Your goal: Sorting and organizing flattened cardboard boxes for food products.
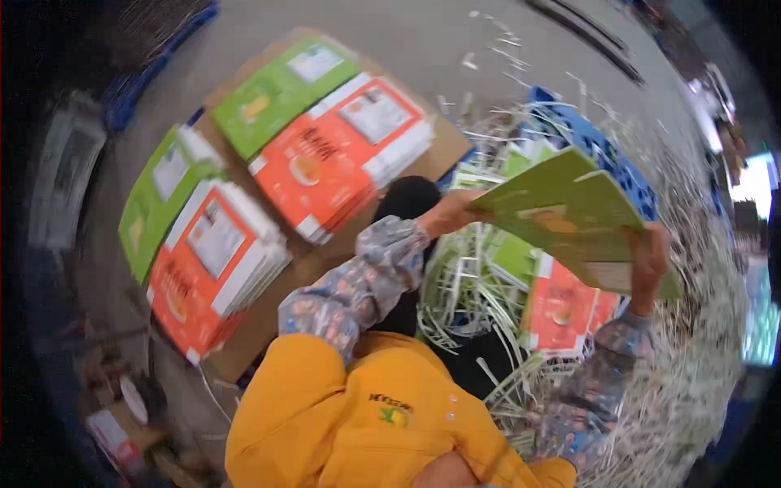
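Note:
Between my two hands is a green printed cardboard sheet, held up and tilted. A second layer seems to show at its upper edge. My left hand grips its left edge, and my right hand is closed around its right edge, slightly blurred. Below it, partly covered, lie orange printed sheets and a green sheet among white offcut strips. To my left rest two stacks of similar sheets, with orange ones overlapping green ones.
Brown cardboard lies under the left stacks. A blue plastic pallet or crate stands beyond the green sheet. Paper strips are heaped thickly along the right side, with more scattered on the grey floor.

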`<state>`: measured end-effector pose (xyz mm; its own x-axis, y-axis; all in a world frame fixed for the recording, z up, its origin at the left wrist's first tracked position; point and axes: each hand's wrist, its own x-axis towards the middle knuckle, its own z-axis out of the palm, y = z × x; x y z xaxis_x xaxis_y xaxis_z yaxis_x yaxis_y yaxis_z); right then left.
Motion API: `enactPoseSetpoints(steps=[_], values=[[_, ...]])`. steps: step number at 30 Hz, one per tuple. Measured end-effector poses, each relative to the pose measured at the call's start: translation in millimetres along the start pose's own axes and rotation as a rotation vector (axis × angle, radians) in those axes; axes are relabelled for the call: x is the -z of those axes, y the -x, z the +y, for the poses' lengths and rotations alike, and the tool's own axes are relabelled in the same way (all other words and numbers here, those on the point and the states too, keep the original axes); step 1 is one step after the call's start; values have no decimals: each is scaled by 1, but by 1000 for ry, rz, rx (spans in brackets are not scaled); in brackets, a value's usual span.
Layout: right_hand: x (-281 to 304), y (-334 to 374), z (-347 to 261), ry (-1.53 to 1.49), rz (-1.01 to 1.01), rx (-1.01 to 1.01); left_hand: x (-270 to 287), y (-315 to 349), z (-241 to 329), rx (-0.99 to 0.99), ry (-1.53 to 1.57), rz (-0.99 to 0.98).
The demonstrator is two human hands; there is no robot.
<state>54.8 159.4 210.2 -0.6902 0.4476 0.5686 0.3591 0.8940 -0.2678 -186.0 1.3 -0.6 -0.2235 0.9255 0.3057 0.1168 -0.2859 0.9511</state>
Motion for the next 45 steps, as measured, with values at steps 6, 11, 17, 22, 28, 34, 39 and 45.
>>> enactPoseSetpoints(steps=[6, 11, 17, 22, 28, 34, 39, 45], values=[[-31, -105, -72, 72, -135, 167, 50, 41, 43, 49, 89, 419], [-71, -202, -221, 121, 242, 780, 135, 97, 111, 81, 374, 885], [-110, -194, -236, -57, 343, 654, 264, 115, 154, -127, -242, 1213], [-199, -116, -149, -163, -126, 250, 372, 158, 95, -146, -285, 1256], [-251, 29, -59, -57, -455, -94, 464, 234, -59, 160, 227, 1243], [-222, 111, -28, -4, -612, -302, 486, 255, -107, 462, 431, 1254], [-190, 140, -33, 6, -671, -678, 473, 250, -106, 423, 388, 1287], [-158, 196, -6, 19, -567, -690, 455, 211, -148, 900, -513, 1495]])
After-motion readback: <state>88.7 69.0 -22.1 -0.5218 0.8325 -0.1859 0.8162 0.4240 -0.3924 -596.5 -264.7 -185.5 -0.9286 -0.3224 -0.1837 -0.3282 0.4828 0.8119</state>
